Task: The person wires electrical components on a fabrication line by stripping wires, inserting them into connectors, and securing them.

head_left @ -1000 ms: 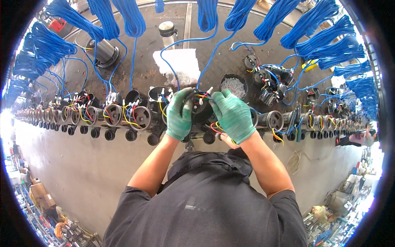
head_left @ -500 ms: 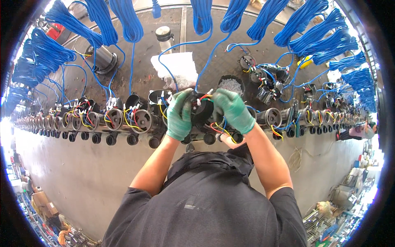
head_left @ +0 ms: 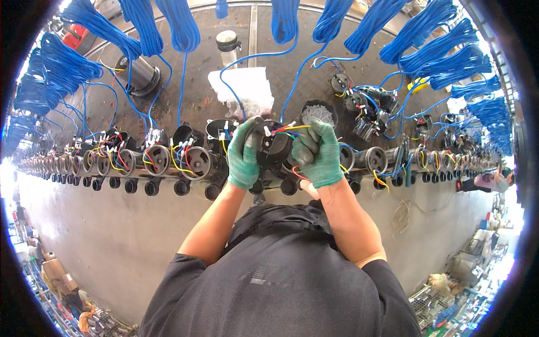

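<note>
My left hand (head_left: 245,153), in a green glove with darkened fingertips, is closed around the side of a round black plastic housing (head_left: 276,150). Small white connectors and red, yellow, blue and green wires (head_left: 289,129) come out of its top. My right hand (head_left: 321,153), gloved alike, has its fingers curled and pinched at the free ends of these wires, just right of the housing. Its fingertips partly hide what they grip. Beyond that hand stands a black bowl (head_left: 336,116) of small clear pieces (head_left: 319,114).
Black cylindrical housings (head_left: 197,163) with loose wires line the bench's near edge on both sides. Coiled blue cables (head_left: 178,28) hang along the far side. A white sheet (head_left: 240,87), a metal cylinder (head_left: 227,48) and a wired cluster (head_left: 368,109) lie on the bench (head_left: 196,73). Another person (head_left: 495,180) is far right.
My right hand has turned, its fingers now curled in at the wire ends. The housing has tilted, showing more of its wired top. My left hand keeps its hold.
</note>
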Tool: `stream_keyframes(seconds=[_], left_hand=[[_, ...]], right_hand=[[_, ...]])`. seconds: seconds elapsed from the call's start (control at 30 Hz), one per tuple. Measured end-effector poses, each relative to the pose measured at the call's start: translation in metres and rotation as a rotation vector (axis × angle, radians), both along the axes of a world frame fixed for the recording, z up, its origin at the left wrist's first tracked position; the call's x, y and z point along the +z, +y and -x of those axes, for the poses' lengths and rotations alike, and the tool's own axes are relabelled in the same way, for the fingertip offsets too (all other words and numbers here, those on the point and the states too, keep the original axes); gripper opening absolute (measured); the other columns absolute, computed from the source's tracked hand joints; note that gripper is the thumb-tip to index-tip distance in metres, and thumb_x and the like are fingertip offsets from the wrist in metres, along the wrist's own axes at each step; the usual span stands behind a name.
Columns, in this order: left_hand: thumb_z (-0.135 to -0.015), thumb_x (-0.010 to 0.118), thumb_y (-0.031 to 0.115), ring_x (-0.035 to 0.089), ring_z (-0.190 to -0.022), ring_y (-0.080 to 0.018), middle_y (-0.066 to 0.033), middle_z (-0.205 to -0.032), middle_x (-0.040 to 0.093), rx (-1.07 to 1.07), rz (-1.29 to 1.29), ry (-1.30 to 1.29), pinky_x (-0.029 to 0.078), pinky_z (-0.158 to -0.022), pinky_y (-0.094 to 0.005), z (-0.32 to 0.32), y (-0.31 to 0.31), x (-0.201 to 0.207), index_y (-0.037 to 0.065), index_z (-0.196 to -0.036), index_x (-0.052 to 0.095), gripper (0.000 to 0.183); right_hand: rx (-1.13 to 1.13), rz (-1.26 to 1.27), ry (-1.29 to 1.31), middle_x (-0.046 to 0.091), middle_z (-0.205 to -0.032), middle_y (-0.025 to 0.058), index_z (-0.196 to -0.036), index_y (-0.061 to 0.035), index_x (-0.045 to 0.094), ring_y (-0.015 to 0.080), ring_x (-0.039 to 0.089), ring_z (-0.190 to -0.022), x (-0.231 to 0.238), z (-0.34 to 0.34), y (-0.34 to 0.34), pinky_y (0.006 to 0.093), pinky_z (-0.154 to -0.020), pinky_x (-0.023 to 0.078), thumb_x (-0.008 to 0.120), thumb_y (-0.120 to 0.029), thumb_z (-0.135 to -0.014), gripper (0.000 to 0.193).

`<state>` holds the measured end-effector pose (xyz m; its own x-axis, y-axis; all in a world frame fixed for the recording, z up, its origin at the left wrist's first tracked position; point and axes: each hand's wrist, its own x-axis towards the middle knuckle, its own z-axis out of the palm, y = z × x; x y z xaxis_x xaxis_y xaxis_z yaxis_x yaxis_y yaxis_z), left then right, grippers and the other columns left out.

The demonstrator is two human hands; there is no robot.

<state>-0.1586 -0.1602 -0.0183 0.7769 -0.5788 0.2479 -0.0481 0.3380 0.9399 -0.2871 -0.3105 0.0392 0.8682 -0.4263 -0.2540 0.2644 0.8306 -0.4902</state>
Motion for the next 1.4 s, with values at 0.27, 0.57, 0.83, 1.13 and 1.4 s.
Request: stream_keyframes(seconds=[0.27,0.57,0.83,1.13,1.4], left_hand=[[-0.113,0.056,0.022,0.067,-0.119,-0.0185,-0.0107,-0.135,0.071,0.05,0.013,0.005,0.053,-0.106,-0.0341,0.002,0.002,0.009,-0.004,-0.145,0.061,0.042],[-0.102,0.066,0.013,0.066,-0.127,-0.0301,-0.0188,-0.142,0.064,0.018,-0.009,-0.448,0.052,-0.108,-0.0383,-0.004,-0.002,0.015,-0.002,-0.144,0.062,0.045],[-0.095,0.075,0.017,0.061,-0.135,-0.0411,-0.0196,-0.152,0.059,-0.061,-0.139,-0.644,0.051,-0.112,-0.0454,-0.007,-0.004,0.048,0.007,-0.144,0.064,0.052],[-0.092,0.076,0.015,0.069,-0.094,-0.0344,-0.0107,-0.092,0.07,-0.152,-0.306,-0.993,0.053,-0.083,-0.0446,-0.009,-0.004,0.088,0.009,-0.102,0.072,0.012],[-0.112,0.062,0.024,0.062,-0.081,-0.013,-0.0058,-0.088,0.07,-0.157,-0.087,-0.22,0.052,-0.078,-0.0309,-0.013,0.022,0.094,0.0,-0.104,0.071,0.027]], right_hand=[[-0.104,0.601,0.164,0.047,-0.066,-0.0006,-0.077,-0.0136,0.051,0.0135,0.052,-0.053,0.033,-0.005,0.004,0.0283,-0.048,0.042,0.063,-0.03,-0.105,0.035],[0.294,1.048,0.235,0.059,-0.084,0.0001,-0.093,-0.0038,0.06,0.011,0.057,-0.079,0.07,0.015,-0.032,0.0296,-0.075,0.05,0.059,-0.026,-0.111,0.028],[0.506,1.5,0.252,0.07,-0.09,0.0175,-0.117,-0.0002,0.072,0.0261,0.069,-0.081,0.109,-0.006,-0.01,0.0409,-0.078,0.055,0.063,-0.016,-0.106,0.021],[0.742,2.178,0.142,0.071,-0.086,0.0195,-0.095,-0.0059,0.071,0.04,0.068,-0.074,0.158,-0.023,-0.044,0.0466,-0.069,0.055,0.07,-0.022,-0.095,0.016],[-0.045,0.82,-0.367,0.049,-0.067,-0.0055,-0.082,-0.0157,0.06,0.01,0.043,-0.053,0.215,0.019,-0.133,0.0293,-0.051,0.039,0.062,-0.043,-0.109,0.038]])
